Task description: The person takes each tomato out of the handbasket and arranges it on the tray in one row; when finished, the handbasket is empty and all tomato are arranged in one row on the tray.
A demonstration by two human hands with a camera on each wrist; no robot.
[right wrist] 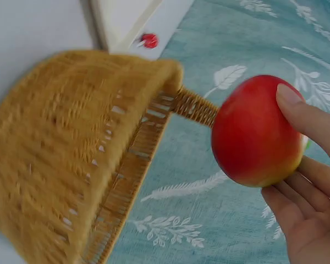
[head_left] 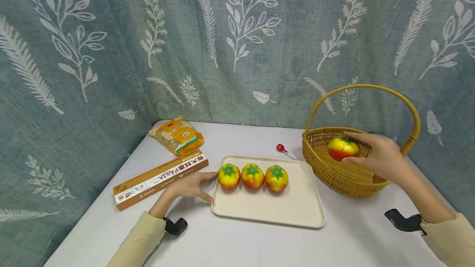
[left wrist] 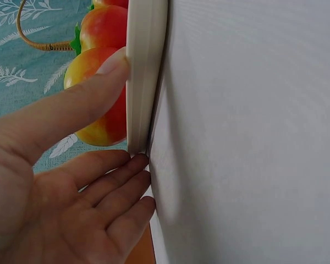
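Note:
My right hand (head_left: 386, 158) holds a red-and-yellow persimmon (head_left: 343, 148) with a green leafy top, above the opening of a wicker basket (head_left: 343, 178). In the right wrist view, the thumb lies on one side of that persimmon (right wrist: 258, 132) and the fingers on the other. At the left end of a cream tray (head_left: 271, 209), my left hand (head_left: 191, 186) rests with thumb and fingers spread along its edge. The left wrist view has the thumb against the tray rim (left wrist: 146, 71). Three similar persimmons (head_left: 253, 176) sit in a row on the tray's left part.
Left of the tray lies a long pasta box (head_left: 161, 180), with an orange food bag (head_left: 178, 135) behind it. A red lollipop (head_left: 281, 148) lies behind the tray. The basket's tall handle (head_left: 365, 87) arches over its opening. A patterned curtain (head_left: 237, 52) stands behind the white table.

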